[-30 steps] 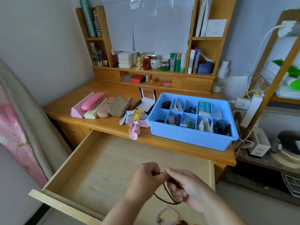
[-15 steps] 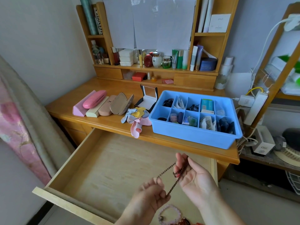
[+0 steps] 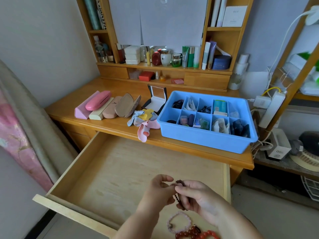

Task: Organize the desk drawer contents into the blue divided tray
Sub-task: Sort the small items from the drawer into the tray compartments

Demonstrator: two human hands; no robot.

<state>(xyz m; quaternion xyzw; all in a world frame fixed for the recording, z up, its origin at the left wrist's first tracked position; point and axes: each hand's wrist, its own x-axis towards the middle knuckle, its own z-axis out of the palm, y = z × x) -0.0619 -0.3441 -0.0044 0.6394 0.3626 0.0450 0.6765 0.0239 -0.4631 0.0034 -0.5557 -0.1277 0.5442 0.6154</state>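
Over the open wooden drawer [image 3: 107, 171] both my hands work a string of small dark brown beads [image 3: 177, 197]. My left hand [image 3: 159, 192] pinches the beads near the top, and my right hand [image 3: 195, 199] has them bunched in its curled fingers. A pale pink bead bracelet [image 3: 179, 221] and a red-orange bead bracelet [image 3: 195, 234] lie on the drawer floor near its front right corner. The blue divided tray [image 3: 203, 140] stands on the desk at the right, with small items in most compartments.
Several glasses cases [image 3: 107, 107], an open white jewellery box [image 3: 156, 100] and a heap of soft cloths [image 3: 145, 121] sit on the desk left of the tray. A shelf unit with bottles lines the back. A power strip [image 3: 271, 109] and cables hang at the right.
The beads were stretched out between my hands half a second ago. Now my hands have come together and the string is bunched up in my right hand.
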